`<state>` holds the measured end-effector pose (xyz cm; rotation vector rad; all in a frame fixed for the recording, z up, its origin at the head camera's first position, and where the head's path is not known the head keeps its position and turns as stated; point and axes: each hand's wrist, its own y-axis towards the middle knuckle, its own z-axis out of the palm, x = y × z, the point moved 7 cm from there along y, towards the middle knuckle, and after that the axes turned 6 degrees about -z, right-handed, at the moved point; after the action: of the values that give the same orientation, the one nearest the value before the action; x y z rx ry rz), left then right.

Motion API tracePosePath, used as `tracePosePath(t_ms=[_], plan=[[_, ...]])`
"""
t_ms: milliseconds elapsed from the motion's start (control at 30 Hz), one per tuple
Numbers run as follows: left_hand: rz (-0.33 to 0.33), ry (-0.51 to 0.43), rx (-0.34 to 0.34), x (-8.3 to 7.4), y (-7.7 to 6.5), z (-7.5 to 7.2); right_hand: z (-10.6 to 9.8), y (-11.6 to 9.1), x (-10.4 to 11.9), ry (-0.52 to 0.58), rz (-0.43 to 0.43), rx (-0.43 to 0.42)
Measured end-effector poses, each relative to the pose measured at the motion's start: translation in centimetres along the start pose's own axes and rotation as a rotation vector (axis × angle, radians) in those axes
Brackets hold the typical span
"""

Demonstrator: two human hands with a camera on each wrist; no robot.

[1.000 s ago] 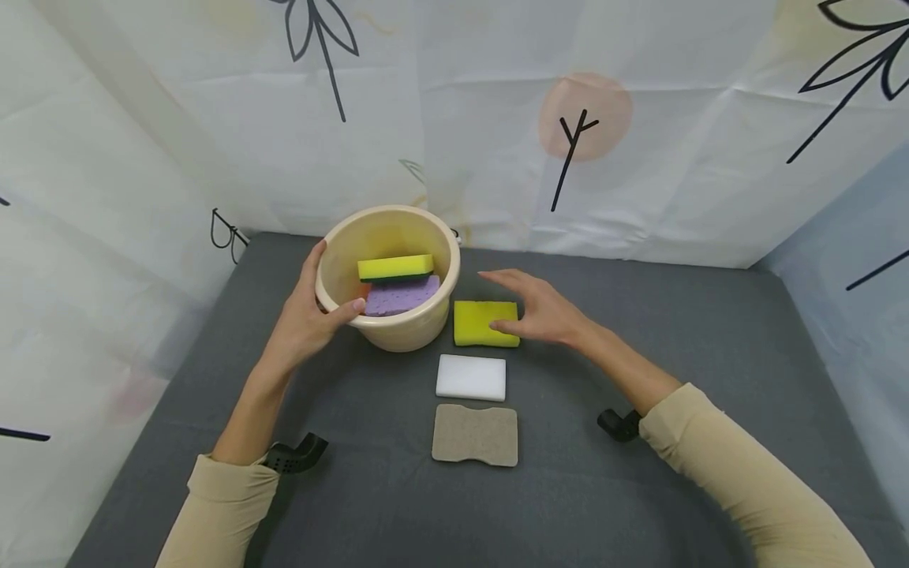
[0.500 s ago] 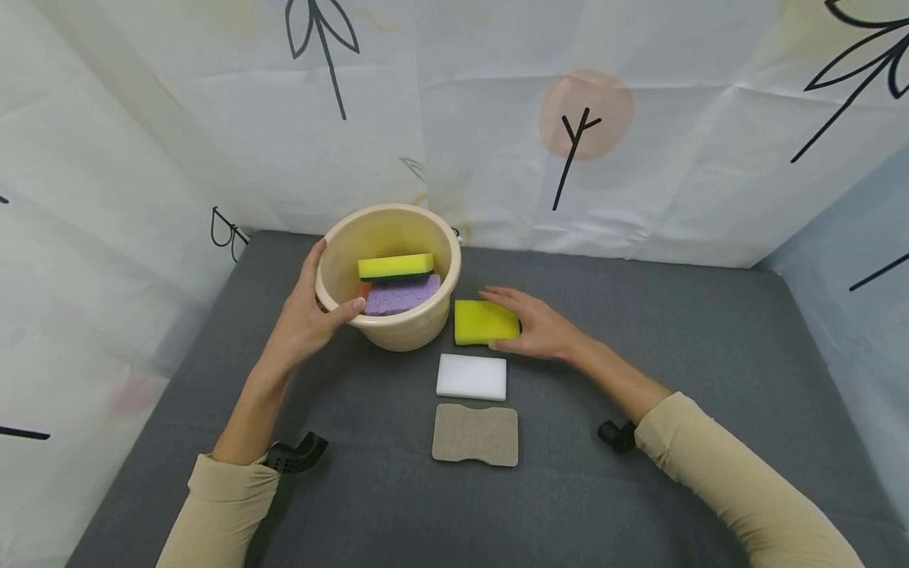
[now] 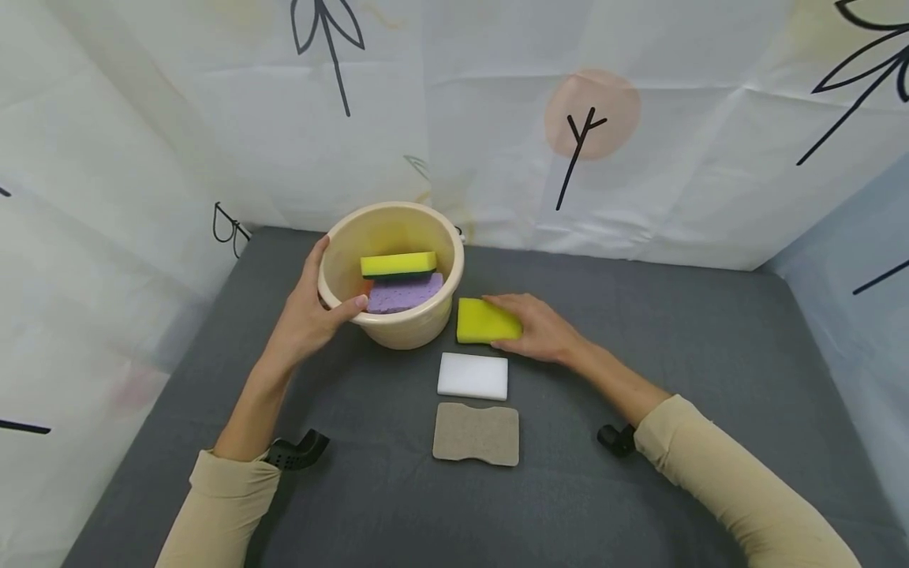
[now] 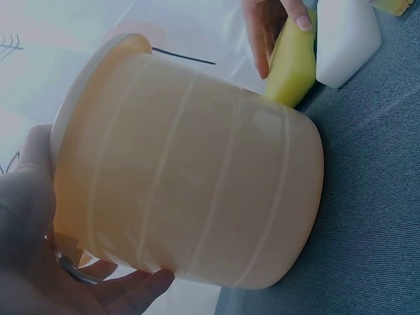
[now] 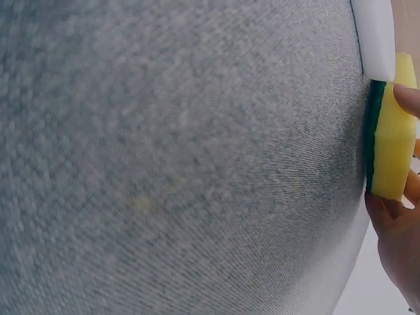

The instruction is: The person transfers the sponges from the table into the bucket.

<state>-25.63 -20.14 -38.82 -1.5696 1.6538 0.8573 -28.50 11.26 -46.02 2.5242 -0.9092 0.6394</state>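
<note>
My left hand grips the rim of a cream plastic bucket, thumb over the near edge and fingers along the outside, as the left wrist view also shows. Inside the bucket a yellow sponge with a dark green scouring layer lies on top of a purple sponge, with a bit of orange beside it. Right of the bucket, my right hand pinches a yellow scouring sponge between thumb and fingers. In the right wrist view its green layer faces down at the cloth.
A white sponge block lies just in front of the yellow sponge. Nearer still is a flat grey-brown pad with notched long sides. Dark grey cloth covers the table, and a printed white curtain hangs close behind the bucket.
My right hand has come down from above the yellow sponge and closed its thumb and fingers on the sides. The left hand has kept its grip on the bucket.
</note>
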Motion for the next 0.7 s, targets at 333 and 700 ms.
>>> tracePosePath(t_ms=[333,700], plan=[[0.001,-0.008,0.003,0.0,-0.1,0.0,-2.5,-0.5,0.7,0.008,0.036,-0.065],[0.008,-0.008,0.0,0.0,0.0,0.0,-5.5,-0.5,1.4,-0.026,0.036,-0.118]])
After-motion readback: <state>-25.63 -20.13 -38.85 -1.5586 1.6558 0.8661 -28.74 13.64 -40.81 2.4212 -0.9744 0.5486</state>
